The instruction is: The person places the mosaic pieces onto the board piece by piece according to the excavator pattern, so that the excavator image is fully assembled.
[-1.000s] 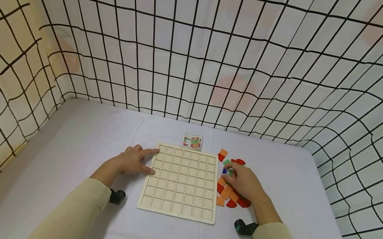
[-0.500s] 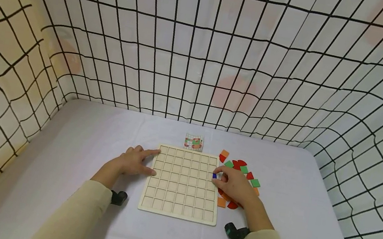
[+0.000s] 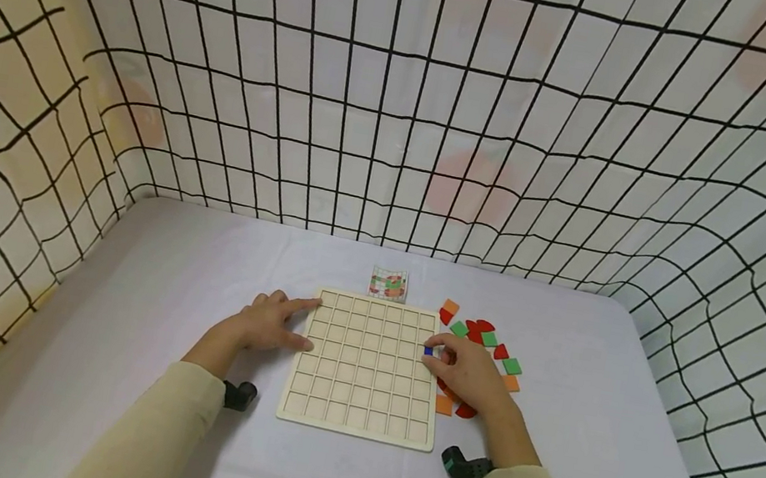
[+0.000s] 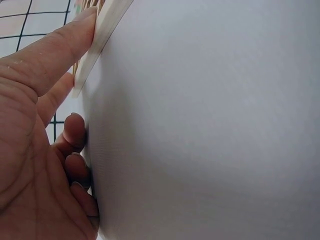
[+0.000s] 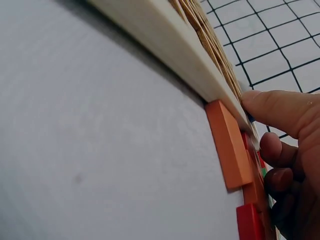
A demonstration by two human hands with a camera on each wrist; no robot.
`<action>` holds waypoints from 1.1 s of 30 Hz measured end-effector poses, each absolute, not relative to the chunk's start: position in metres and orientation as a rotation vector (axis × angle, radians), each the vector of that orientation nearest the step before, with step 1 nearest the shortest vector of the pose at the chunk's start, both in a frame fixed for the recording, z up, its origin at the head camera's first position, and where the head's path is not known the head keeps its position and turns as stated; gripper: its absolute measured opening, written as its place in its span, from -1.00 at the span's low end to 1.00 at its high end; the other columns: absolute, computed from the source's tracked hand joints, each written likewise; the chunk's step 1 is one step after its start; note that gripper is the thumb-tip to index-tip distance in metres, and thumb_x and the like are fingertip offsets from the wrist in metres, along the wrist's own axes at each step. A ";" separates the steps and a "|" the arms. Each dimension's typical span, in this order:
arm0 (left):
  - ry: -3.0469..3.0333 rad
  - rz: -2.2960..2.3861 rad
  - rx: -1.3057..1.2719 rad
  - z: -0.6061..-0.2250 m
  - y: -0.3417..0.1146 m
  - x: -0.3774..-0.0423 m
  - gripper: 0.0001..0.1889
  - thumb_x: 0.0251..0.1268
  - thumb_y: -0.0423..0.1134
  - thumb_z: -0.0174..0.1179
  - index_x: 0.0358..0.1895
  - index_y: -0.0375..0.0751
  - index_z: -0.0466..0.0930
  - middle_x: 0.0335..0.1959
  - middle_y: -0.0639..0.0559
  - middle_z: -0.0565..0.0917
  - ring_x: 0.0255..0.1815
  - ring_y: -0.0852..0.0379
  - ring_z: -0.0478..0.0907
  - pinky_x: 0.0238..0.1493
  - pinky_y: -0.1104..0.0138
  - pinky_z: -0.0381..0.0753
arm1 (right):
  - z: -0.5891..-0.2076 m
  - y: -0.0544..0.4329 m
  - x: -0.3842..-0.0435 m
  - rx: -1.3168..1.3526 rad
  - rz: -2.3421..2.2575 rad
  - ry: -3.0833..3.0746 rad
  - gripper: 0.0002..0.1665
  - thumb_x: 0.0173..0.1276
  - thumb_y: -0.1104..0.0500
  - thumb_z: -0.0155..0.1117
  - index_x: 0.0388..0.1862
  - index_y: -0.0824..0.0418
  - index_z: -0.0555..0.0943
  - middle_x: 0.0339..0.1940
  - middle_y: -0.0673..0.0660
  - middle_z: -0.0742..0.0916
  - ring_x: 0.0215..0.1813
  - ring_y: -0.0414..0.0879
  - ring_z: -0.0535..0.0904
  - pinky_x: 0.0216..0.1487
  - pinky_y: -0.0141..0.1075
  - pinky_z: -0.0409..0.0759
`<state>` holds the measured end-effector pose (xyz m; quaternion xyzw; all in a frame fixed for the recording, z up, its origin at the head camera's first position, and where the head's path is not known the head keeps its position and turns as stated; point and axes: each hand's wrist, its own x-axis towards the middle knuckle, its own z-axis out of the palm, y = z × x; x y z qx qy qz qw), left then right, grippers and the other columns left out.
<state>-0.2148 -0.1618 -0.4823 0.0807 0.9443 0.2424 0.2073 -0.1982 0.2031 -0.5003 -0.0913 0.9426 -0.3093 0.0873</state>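
A pale wooden grid board (image 3: pixel 362 367) lies flat on the white-covered table, its square compartments bare apart from the right edge. My left hand (image 3: pixel 266 323) rests at the board's left edge, index finger and thumb spread and touching the rim; in the left wrist view its other fingers curl loosely by the cloth. With thumb and index finger, my right hand (image 3: pixel 471 370) pinches a small blue tile (image 3: pixel 428 351) over the rightmost column, a little above the board's middle. Most of the tile is hidden by the fingertips.
Several red, green and orange tiles (image 3: pixel 512 366) lie scattered right of the board, some under my right hand. An orange tile (image 5: pixel 227 145) sits against the board's side. A small pattern card (image 3: pixel 388 284) stands behind the board. Black wire mesh (image 3: pixel 399 140) surrounds the table.
My right hand has moved left from the tile pile to the board's right edge, bringing the blue tile with it. In the last half second it has barely moved. The left hand has stayed put.
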 end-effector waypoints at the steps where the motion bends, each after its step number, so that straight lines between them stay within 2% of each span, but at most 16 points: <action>1: 2.629 0.676 0.222 -0.482 -0.162 -0.215 -0.11 0.14 0.21 0.42 0.57 0.35 0.24 0.18 -0.10 0.47 0.08 -0.04 0.34 0.07 0.02 0.42 | -0.501 0.203 -0.198 -0.271 -0.928 2.807 -0.71 0.34 -0.05 0.43 0.01 -0.09 0.69 -0.47 0.00 0.55 -0.50 -0.11 0.45 -0.53 -0.32 0.33; 25: 2.617 0.692 0.201 -0.481 -0.161 -0.215 -0.12 0.15 0.21 0.42 0.57 0.38 0.23 0.19 -0.08 0.46 0.07 -0.03 0.32 0.04 0.05 0.41 | -0.501 0.204 -0.197 -0.225 -0.914 2.814 -0.72 0.34 -0.03 0.43 0.01 -0.11 0.71 -0.47 0.01 0.56 -0.47 -0.10 0.43 -0.52 -0.32 0.31; 33: 2.620 0.689 0.200 -0.481 -0.161 -0.214 -0.12 0.15 0.21 0.42 0.57 0.38 0.24 0.18 -0.08 0.47 0.06 -0.02 0.32 0.04 0.04 0.41 | -0.496 0.208 -0.195 -0.191 -0.968 2.776 -0.66 0.34 -0.03 0.43 0.08 -0.07 0.69 -0.44 0.02 0.59 -0.43 -0.08 0.46 -0.50 -0.32 0.35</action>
